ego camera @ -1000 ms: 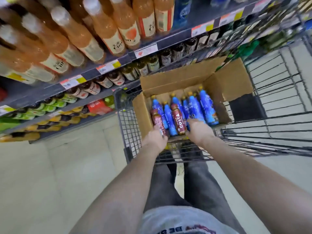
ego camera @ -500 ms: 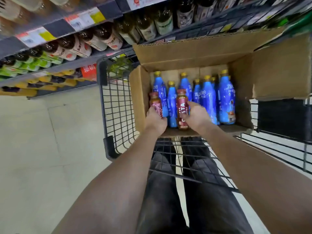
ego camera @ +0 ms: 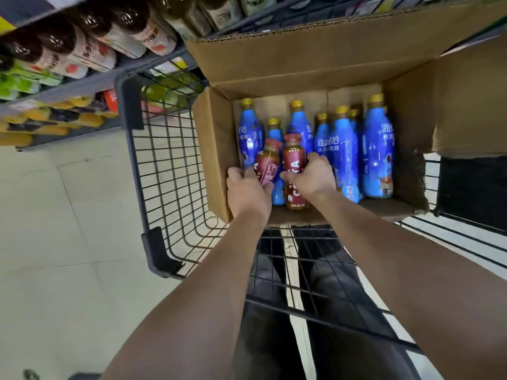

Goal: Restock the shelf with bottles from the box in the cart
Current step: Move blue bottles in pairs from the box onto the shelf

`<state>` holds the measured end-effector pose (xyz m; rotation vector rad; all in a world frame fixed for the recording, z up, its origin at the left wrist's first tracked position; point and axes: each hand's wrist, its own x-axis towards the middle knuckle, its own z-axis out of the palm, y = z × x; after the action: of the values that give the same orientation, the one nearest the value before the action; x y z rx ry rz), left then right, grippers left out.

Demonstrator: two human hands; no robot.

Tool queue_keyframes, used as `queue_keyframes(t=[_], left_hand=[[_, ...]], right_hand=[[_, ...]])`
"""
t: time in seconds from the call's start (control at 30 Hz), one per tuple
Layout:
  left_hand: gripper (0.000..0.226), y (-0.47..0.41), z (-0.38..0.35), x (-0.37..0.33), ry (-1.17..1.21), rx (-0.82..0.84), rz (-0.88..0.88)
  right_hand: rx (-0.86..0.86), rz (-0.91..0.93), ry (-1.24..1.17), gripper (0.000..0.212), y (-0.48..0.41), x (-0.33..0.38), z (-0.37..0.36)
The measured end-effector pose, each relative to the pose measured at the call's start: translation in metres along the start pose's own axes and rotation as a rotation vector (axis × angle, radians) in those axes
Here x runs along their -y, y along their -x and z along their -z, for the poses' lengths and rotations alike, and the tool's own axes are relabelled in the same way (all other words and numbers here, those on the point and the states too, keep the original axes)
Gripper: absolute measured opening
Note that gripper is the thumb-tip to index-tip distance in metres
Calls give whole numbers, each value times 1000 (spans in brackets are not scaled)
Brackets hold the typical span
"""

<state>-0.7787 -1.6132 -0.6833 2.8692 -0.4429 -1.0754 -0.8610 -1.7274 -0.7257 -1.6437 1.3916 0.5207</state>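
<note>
- Down in the box, the left hand (ego camera: 248, 192) held a tilted brown bottle (ego camera: 267, 164), with its fingers curled round the red label.
- The right hand (ego camera: 312, 175) gripped an upright brown bottle (ego camera: 295, 160) round its middle, with the thumb across the front and the fingers round the far side.
- Both brown bottles were side by side, close enough to touch, at the near left corner of the cardboard box (ego camera: 216, 149).
- They looked full, so I think each would feel a bit heavy for one hand.
- The wrap looked shiny and could be slippery, so the thick middle is the best place to hold, not the small cap.
- Just behind them and to the right stood the blue bottles (ego camera: 345, 154) with gold caps, packed close together. A bump could tip them over.
- The box sat in the wire cart (ego camera: 164, 171) with its flaps open.
- The shelf (ego camera: 82, 86) was to the left of the cart, with rows of dark-capped bottles (ego camera: 90, 48) on it.
</note>
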Motion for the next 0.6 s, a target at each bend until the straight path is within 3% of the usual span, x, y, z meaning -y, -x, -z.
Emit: queue_keyframes(t=[0.37,0.47,0.6], left_hand=[[69,-26,-3,-2,406,87,101],[66,-25,-2,0,454,134,103],[79,-26,2,4,497,177,99]], right_hand=[[-5,4,-177,61,5,-1,3],[-13,-22,-272,66,11,0,3],[12,-44,-307,65,16,1,8]])
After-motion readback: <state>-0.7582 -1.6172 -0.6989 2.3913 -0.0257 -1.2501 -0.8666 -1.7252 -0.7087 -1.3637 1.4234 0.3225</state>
